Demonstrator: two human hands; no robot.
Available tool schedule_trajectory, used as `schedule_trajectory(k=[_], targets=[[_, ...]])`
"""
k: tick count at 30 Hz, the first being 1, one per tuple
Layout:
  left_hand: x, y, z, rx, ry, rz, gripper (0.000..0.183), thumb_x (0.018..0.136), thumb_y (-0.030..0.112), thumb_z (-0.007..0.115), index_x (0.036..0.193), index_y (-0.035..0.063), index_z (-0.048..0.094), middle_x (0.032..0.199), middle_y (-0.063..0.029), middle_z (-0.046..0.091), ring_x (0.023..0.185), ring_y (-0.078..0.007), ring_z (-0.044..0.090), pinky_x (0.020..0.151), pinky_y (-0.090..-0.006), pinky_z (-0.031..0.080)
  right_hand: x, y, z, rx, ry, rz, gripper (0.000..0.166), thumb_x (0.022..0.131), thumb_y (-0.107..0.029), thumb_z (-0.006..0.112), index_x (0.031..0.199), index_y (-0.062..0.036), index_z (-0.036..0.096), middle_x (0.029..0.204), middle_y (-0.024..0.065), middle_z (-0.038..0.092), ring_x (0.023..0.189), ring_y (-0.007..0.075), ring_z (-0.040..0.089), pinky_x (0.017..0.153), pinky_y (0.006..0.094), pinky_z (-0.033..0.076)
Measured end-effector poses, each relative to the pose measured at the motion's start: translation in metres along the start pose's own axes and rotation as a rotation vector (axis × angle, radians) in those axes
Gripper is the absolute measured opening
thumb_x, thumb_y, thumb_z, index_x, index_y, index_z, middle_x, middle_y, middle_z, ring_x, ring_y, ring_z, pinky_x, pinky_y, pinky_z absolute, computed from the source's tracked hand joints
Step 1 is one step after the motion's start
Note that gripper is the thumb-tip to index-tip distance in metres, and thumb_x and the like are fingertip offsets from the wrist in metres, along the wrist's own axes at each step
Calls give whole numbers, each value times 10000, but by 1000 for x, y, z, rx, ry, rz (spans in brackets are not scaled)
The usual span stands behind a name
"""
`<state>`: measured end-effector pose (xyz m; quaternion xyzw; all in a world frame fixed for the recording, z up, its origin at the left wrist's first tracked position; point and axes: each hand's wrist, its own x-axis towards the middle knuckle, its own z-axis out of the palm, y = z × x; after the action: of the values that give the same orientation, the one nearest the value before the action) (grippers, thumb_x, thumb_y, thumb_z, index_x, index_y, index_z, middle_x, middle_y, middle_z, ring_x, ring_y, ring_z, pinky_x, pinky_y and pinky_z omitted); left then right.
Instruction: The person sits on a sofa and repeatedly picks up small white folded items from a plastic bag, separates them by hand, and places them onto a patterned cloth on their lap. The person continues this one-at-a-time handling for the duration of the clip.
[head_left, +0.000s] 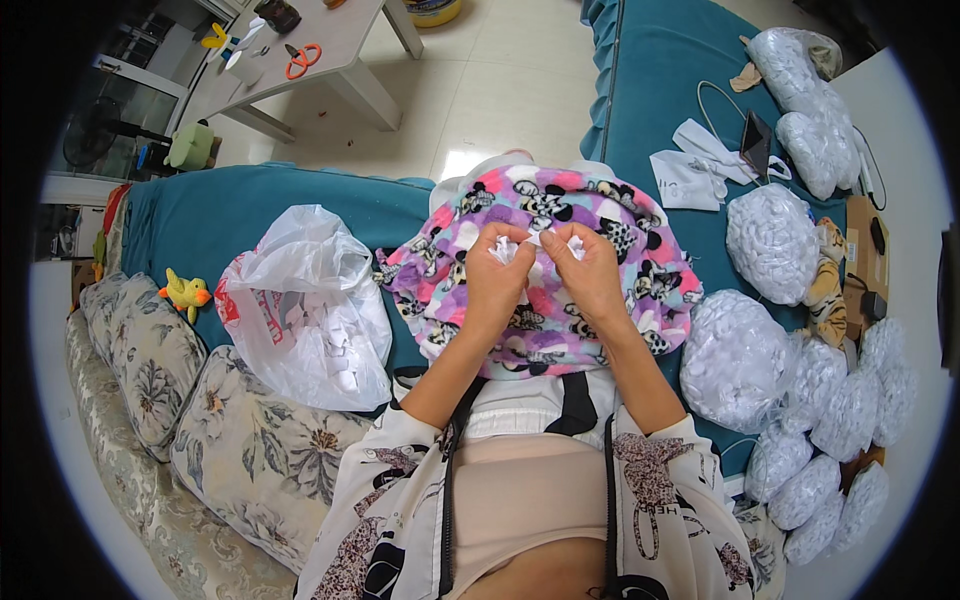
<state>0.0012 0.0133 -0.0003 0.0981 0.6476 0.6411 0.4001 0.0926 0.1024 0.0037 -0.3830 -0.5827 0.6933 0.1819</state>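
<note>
Over a fleece blanket with a colourful cartoon print (525, 337) on my lap, both hands meet. My left hand (496, 289) pinches a small white piece (534, 238) between thumb and fingers, and more white pieces (503, 249) are tucked in its palm. My right hand (592, 285) grips the other side of that small piece, with white material (576, 247) also showing inside its fingers. Whether the pieces are paper, cloth or plastic cannot be told. To the left, a white plastic bag with red print (300, 240) lies open, holding loose white pieces (341, 356).
Several clear bags packed with white pieces (739, 360) crowd the teal-covered sofa (660, 60) on the right, near a plush tiger (827, 292) and white cloths (686, 180). A yellow toy duck (185, 292) and floral cushions (262, 450) are at left. Orange-handled scissors (302, 61) lie on a table (337, 37).
</note>
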Motion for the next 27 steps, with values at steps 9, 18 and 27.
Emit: schedule_trajectory(k=[9,18,27], targets=[[-5,3,13,357,152,375,84,773,68,615,778,5,559,687,-7,560,617,-61,479,551,-217,399,1,11,8,-194,248,-358,229,716,-72,653,919,9,585,749,66,589,670,127,562,620,254,454],[-3,2,10,362,175,384,76,801,68,606,809,5,563,718,-10,563,637,-70,475,577,-219,397,-1,7,0,142,46,-80,89,813,-71,587,885,-18,588,717,9,547,549,66,472,476,192,362],[2,9,-8,-174,-197,-209,95,778,66,545,843,0,563,625,-2,485,456,-52,393,380,-207,307,12,15,-23,577,-333,283,96,886,-154,529,850,-67,546,613,-70,397,469,6,316,396,155,217]])
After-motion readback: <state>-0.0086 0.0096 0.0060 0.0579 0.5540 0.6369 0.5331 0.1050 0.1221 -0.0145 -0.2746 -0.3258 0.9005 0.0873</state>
